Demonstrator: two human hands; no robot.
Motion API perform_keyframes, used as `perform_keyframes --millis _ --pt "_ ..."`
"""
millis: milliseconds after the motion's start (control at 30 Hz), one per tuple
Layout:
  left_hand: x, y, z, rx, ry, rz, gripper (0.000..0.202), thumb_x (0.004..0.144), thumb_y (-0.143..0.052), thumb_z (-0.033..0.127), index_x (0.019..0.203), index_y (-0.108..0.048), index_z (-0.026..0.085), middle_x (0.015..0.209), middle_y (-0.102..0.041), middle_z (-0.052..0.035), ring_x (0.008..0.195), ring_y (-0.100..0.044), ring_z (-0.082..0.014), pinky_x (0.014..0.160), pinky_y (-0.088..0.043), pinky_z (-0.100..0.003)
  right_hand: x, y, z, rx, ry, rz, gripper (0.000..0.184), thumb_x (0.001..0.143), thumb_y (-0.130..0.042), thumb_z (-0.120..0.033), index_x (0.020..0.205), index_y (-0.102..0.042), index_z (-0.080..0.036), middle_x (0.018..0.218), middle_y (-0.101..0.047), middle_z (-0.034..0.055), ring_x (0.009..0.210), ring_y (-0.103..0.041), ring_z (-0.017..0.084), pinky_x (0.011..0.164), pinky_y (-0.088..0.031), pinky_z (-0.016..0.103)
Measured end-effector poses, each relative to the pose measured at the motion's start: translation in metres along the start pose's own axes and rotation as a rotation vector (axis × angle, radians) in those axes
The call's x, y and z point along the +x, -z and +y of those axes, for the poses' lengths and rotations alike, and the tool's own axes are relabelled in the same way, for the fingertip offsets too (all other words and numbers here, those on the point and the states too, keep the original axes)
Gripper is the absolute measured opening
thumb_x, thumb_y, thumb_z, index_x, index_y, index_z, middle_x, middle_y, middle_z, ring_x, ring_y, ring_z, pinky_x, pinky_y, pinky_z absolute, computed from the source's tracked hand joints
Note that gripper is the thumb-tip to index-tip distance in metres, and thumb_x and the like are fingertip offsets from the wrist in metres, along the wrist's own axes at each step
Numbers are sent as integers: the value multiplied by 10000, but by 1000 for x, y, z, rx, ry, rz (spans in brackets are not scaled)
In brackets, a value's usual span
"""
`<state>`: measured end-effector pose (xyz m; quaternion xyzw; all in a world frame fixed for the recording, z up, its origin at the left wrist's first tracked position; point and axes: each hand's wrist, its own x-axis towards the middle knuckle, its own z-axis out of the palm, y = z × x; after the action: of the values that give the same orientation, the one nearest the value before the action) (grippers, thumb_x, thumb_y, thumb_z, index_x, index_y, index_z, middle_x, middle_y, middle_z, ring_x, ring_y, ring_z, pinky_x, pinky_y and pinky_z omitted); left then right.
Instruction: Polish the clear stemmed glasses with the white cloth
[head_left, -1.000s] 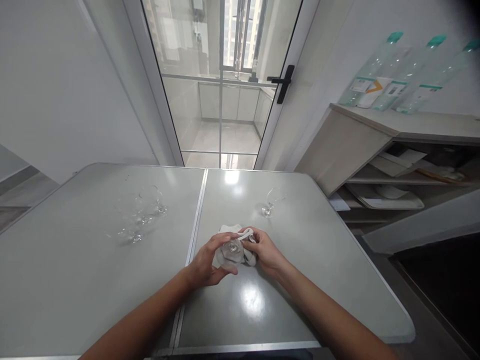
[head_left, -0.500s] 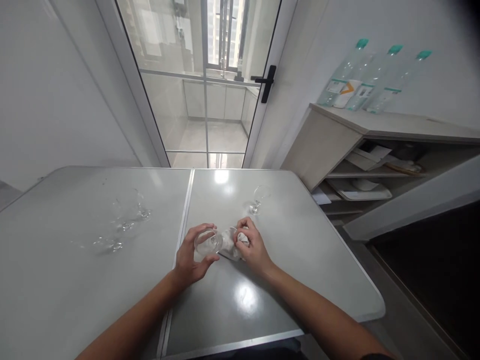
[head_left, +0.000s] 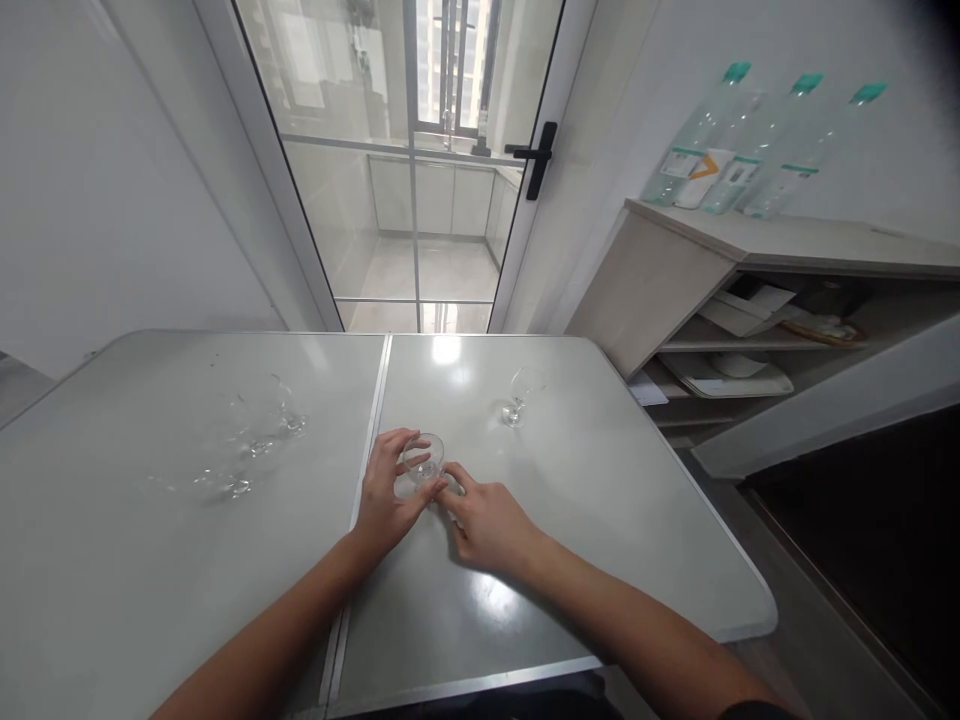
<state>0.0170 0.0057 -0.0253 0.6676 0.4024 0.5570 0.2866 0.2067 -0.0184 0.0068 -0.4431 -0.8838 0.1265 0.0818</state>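
A clear stemmed glass (head_left: 424,458) is held over the table just right of the seam, its round mouth tipped up toward me. My left hand (head_left: 390,490) curves around the bowl, thumb in front and fingers behind. Low on the glass, by the stem, the fingers of my right hand (head_left: 480,515) are closed. The stem and foot are mostly hidden behind my hands. No white cloth or tissue shows clearly now; my right palm may cover it. Beyond my right hand, another stemmed glass (head_left: 514,412) stands upright on the table.
Several clear stemmed glasses (head_left: 259,445) stand on the left half of the grey table (head_left: 600,480). A metal-edged seam (head_left: 381,385) crosses the tabletop. At right, a shelf unit (head_left: 660,280) carries several plastic bottles (head_left: 739,180). A glass door (head_left: 450,200) is beyond the table.
The glass has shifted slightly away from me and now tilts more upright. My right hand has moved left against its lower part, and the white cloth or tissue has gone from sight.
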Motion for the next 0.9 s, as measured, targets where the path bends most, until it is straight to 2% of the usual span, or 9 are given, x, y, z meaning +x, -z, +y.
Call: perform_keyframes --millis 133,233,300,367,467,567,700,900 --pt "1 -1 0 10 2 -55 582 868 -780 289 1390 -522 307 1318 -498 -93 1154 -663 -261 936 -646 -457 1 4 -4 -33 9 -59 597 758 -610 -170 1351 -577 -226 1351 -627 121 788 -693 220 614 -468 297" --pt "2 -1 -1 5 11 -80 646 872 -778 309 1441 -473 311 1386 -479 -114 1217 -631 -278 985 -615 -473 0 5 -6 -59 -18 -81 591 767 -589 -166 1354 -572 -228 1388 -618 126 826 -711 238 624 -482 304" --pt "3 -1 -1 9 4 -77 696 877 -770 334 1481 -425 307 1449 -440 -132 1288 -581 -300 1049 -568 -512 0 5 -4 -77 -83 -91 655 775 -576 -171 1424 -520 -234 1495 -545 146 825 -724 239 643 -500 314" --pt "4 0 -3 19 -8 -60 642 918 -716 360 1480 -414 293 1449 -428 -137 1288 -571 -296 1075 -533 -532 0 4 0 -103 -177 -107 776 775 -570 -174 1531 -408 -232 1603 -427 176 827 -737 243 681 -526 335" --pt "4 1 -6 46 -10 -37 459 981 -609 372 1403 -460 270 1336 -469 -118 1174 -612 -258 1027 -540 -505 0 2 10 -164 -339 -150 917 757 -567 -162 1620 -258 -183 1680 -265 227 862 -752 277 738 -554 381" --pt "3 1 -8 82 -13 -42 375 996 -576 374 1339 -481 256 1251 -479 -98 1075 -623 -229 971 -543 -467 0 2 19 -226 -489 -195 933 767 -551 -147 1635 -210 -93 1682 -174 297 873 -758 304 751 -563 407" --pt "2 0 -6 122 -24 -78 324 1004 -558 356 1301 -488 246 1210 -473 -87 1005 -612 -207 932 -528 -434 0 4 23 -256 -604 -216 892 788 -555 -153 1610 -245 -2 1637 -194 376 848 -765 304 752 -572 402" --pt "2 1 -4 128 0 -97 251 1018 -524 341 1242 -503 230 1164 -467 -76 935 -586 -186 889 -506 -400 0 6 25 -272 -701 -168 810 812 -492 -120 1581 -299 49 1594 -280 398 840 -781 287 725 -586 369"
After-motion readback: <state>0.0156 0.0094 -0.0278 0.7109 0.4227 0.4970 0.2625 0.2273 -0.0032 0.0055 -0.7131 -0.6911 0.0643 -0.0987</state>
